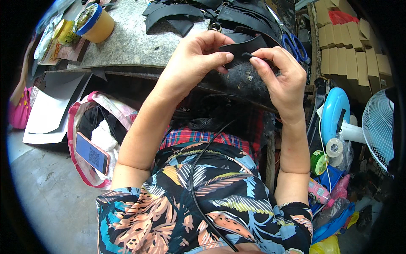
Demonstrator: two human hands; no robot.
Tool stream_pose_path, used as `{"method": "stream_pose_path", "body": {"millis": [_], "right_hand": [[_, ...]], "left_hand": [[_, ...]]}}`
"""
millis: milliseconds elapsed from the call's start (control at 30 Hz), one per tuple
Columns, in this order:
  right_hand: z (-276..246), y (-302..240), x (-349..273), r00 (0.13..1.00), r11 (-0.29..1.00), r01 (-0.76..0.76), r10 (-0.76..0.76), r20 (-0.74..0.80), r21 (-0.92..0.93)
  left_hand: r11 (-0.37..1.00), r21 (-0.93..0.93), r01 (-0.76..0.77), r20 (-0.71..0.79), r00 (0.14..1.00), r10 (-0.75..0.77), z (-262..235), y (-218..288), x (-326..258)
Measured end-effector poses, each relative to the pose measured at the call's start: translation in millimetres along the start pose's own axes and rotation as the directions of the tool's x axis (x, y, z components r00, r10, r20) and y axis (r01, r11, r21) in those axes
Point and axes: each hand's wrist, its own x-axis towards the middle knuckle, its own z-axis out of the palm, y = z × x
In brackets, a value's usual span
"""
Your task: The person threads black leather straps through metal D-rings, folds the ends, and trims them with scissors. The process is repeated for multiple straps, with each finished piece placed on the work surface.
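My left hand (pixel 198 54) grips a flat black leather-like piece (pixel 237 47) by its left side, thumb on top and fingers curled beneath. At its right part, my right hand (pixel 282 70) pinches the tip of a thin dark strip (pixel 247 54) between thumb and forefinger. I cannot make out whether this strip is joined to the piece. Both hands are raised over the near edge of the worktop. Just beyond them lies a heap of similar black curved pieces (pixel 173 12), some with metal rings.
Scissors with blue handles (pixel 294 45) lie right of the hands. A blue-rimmed tub (pixel 101 27) stands on the stone slab (pixel 133 29). Below left, a bag (pixel 72 139) holds a phone (pixel 93 153). On the right are a fan (pixel 378 127) and stacked cardboard boxes (pixel 344 63).
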Motion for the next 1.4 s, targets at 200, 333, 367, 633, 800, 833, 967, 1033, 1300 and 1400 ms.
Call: {"method": "stream_pose_path", "body": {"millis": [200, 333, 367, 633, 800, 833, 967, 1033, 1300, 1400], "right_hand": [[3, 1, -1, 0.999, 1.0, 0.006, -0.005, 0.044, -0.023], [2, 3, -1, 0.998, 0.997, 0.039, -0.035, 0.056, -0.069], [1, 3, -1, 0.997, 0.995, 0.049, -0.044, 0.058, -0.086], [-2, 18, 4, 0.986, 0.957, 0.169, -0.163, 0.043, -0.237], [5, 42, 0, 0.966, 0.986, 0.162, -0.167, 0.196, 0.043], [7, 45, 0, 0.971, 0.99, 0.134, -0.141, 0.192, 0.053], [8, 51, -1, 0.978, 0.994, 0.065, -0.082, 0.195, 0.09], [8, 52, 0, 0.975, 0.988, 0.033, -0.065, 0.211, 0.15], [11, 53, 3, 0.96, 0.959, -0.069, -0.01, 0.279, 0.275], [12, 51, 6, 0.969, 0.965, -0.038, -0.028, 0.246, 0.258]], "left_hand": [[0.99, -0.065, 0.122, 0.086, 0.989, -0.117, -1, 2, -2], [0.965, -0.16, 0.209, 0.079, 0.977, -0.199, 2, 2, -4], [0.961, -0.169, 0.219, 0.063, 0.975, -0.211, 3, 2, -5], [0.995, 0.038, 0.092, 0.078, 0.992, -0.095, 5, -1, -1], [0.993, 0.073, 0.09, 0.11, 0.989, -0.098, 5, -3, 0], [0.994, 0.079, 0.075, 0.096, 0.992, -0.082, 6, -4, 0], [0.952, 0.295, 0.082, -0.015, 0.997, -0.081, 5, -3, 0], [0.965, 0.25, 0.079, 0.024, 0.996, -0.088, 3, -2, 0], [0.994, 0.056, 0.091, 0.08, 0.992, -0.095, 2, 0, 2], [0.992, 0.114, 0.055, 0.048, 0.997, -0.061, 6, -2, 2]]}}
